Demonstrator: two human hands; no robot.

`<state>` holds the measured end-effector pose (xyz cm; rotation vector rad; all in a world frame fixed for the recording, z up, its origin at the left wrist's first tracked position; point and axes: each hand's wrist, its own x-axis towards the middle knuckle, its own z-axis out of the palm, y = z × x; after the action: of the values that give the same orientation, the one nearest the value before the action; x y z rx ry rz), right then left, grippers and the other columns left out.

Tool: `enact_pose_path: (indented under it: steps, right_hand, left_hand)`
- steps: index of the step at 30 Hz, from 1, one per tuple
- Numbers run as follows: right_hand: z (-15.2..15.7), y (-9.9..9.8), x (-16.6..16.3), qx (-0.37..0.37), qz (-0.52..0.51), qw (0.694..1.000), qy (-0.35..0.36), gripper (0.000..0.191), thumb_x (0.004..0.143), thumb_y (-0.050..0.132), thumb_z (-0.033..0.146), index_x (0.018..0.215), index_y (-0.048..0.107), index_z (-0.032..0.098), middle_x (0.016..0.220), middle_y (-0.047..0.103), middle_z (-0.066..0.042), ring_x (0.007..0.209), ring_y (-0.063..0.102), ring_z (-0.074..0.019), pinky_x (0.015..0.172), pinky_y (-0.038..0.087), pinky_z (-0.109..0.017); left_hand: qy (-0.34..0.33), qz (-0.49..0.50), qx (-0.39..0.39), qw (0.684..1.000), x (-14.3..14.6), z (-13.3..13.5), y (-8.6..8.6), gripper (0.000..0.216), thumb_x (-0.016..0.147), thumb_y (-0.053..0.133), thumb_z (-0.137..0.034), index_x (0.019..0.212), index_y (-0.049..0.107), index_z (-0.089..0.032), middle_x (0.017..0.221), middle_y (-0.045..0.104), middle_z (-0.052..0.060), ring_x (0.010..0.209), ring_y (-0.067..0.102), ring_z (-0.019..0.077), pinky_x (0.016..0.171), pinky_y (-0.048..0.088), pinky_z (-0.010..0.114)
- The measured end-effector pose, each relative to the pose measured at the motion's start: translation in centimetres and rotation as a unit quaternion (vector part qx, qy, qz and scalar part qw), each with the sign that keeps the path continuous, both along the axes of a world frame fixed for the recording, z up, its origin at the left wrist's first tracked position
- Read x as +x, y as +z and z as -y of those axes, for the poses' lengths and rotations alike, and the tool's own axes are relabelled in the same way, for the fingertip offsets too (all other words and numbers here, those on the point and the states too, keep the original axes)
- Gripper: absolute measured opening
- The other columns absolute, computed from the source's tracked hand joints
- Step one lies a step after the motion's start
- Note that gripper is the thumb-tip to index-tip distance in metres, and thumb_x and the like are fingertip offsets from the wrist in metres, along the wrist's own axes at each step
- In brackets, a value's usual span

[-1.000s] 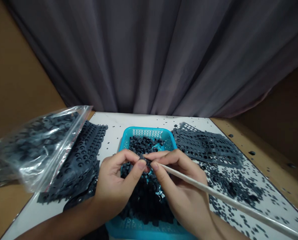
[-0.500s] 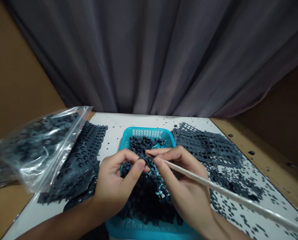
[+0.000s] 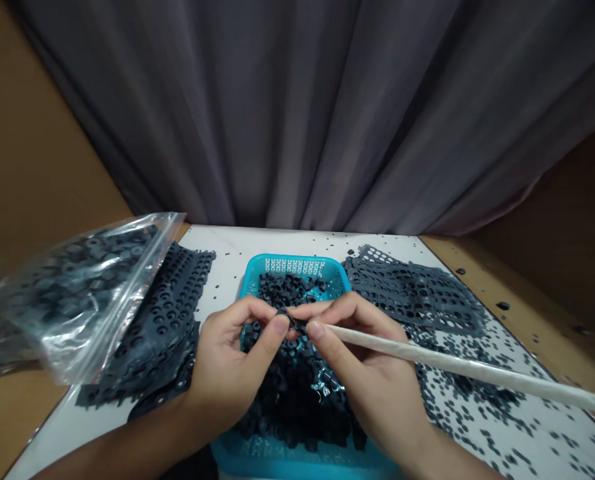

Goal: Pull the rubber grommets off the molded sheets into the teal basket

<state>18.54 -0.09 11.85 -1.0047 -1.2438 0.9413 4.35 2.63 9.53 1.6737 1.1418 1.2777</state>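
left hand pinching black ring | right hand gripping stick | no legible writing

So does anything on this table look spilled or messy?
Yes. Small black rubber bits lie scattered loose across the white table right of the blue basket, some onto the wooden surround, as if spilled.

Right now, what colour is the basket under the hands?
Turquoise blue basket, with a perforated wall; head view.

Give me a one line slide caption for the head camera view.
Left hand pinches a small black rubber ring above a turquoise plastic basket while right hand holds a long pale stick.
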Motion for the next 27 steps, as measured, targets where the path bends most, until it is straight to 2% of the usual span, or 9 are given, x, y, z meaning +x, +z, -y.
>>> enact_pose_path:
  steps: [8, 17, 27]
  right_hand:
    - [0.16, -0.19, 0.07, 0.014, 0.020, 1.000, -0.011, 0.011, 0.079, 0.064, 0.016, 0.070, 0.061, 0.020, 0.085, 0.075, -0.002, 0.078, 0.072, -0.0163, 0.069, 0.059, -0.027]
    - [0.12, -0.23, 0.01, 0.027, 0.043, 0.998, -0.025, 0.011, 0.080, 0.064, 0.016, 0.070, 0.060, 0.020, 0.084, 0.075, -0.001, 0.075, 0.071, -0.0120, 0.068, 0.058, -0.021]
    - [0.21, -0.50, 0.08, 0.031, 0.061, 0.997, -0.027, 0.011, 0.081, 0.062, 0.016, 0.072, 0.060, 0.020, 0.085, 0.075, -0.002, 0.077, 0.071, -0.0131, 0.069, 0.057, -0.023]
  left_hand:
    - [0.002, -0.002, 0.000, 1.000, 0.04, -0.07, -0.04, 0.015, 0.079, 0.060, -0.022, 0.064, 0.061, -0.020, 0.059, 0.068, -0.001, 0.056, 0.062, 0.0130, 0.057, 0.050, 0.022]
    - [-0.003, 0.005, 0.006, 1.000, 0.05, -0.15, -0.12, 0.015, 0.080, 0.060, -0.020, 0.065, 0.061, -0.020, 0.060, 0.068, -0.002, 0.056, 0.062, 0.0116, 0.057, 0.049, 0.021]
    - [-0.003, 0.017, 0.007, 1.000, 0.14, -0.16, 0.02, 0.015, 0.079, 0.059, -0.019, 0.064, 0.060, -0.020, 0.059, 0.068, -0.002, 0.058, 0.063, 0.0118, 0.058, 0.050, 0.020]
